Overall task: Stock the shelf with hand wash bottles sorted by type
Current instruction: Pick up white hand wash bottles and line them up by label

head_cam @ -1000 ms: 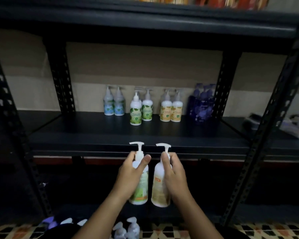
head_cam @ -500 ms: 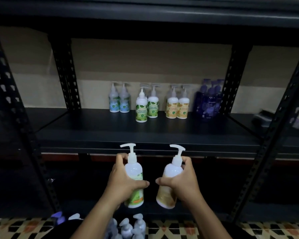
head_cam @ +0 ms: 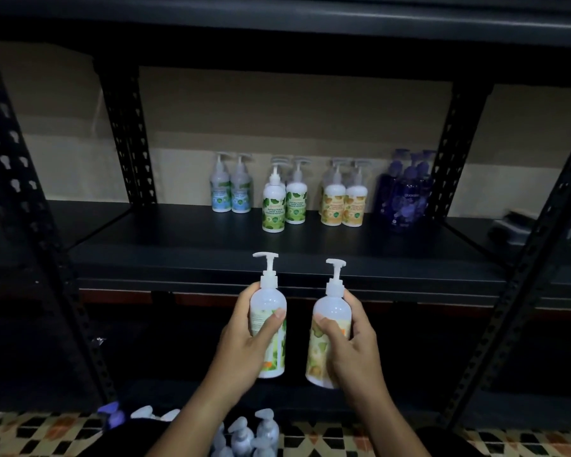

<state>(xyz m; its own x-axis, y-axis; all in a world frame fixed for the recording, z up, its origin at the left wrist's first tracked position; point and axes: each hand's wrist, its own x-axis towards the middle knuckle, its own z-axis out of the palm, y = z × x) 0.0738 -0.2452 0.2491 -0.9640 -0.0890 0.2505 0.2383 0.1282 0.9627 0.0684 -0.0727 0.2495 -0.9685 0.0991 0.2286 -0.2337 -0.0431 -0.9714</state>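
My left hand (head_cam: 244, 338) grips a white pump bottle with a green label (head_cam: 271, 311), held upright in front of the black shelf board (head_cam: 185, 249). Beside it, my right hand (head_cam: 350, 344) grips a white pump bottle with a yellow-orange label (head_cam: 327, 308), tilted slightly. At the back of the shelf stand sorted groups: blue-label bottles (head_cam: 232, 196), green-label bottles (head_cam: 284, 202), yellow-label bottles (head_cam: 343, 206) and purple bottles (head_cam: 404, 199).
Black perforated uprights (head_cam: 126, 133) frame the shelf bay; another slants at the right (head_cam: 524, 275). More pump bottles (head_cam: 248, 433) stand low by the patterned floor (head_cam: 30, 430). A higher shelf board (head_cam: 277, 24) overhangs. Blurred items (head_cam: 521, 225) lie at far right.
Both bottles have risen a little toward the shelf edge and my hands have shifted their grip; the view has moved closer to the shelf.
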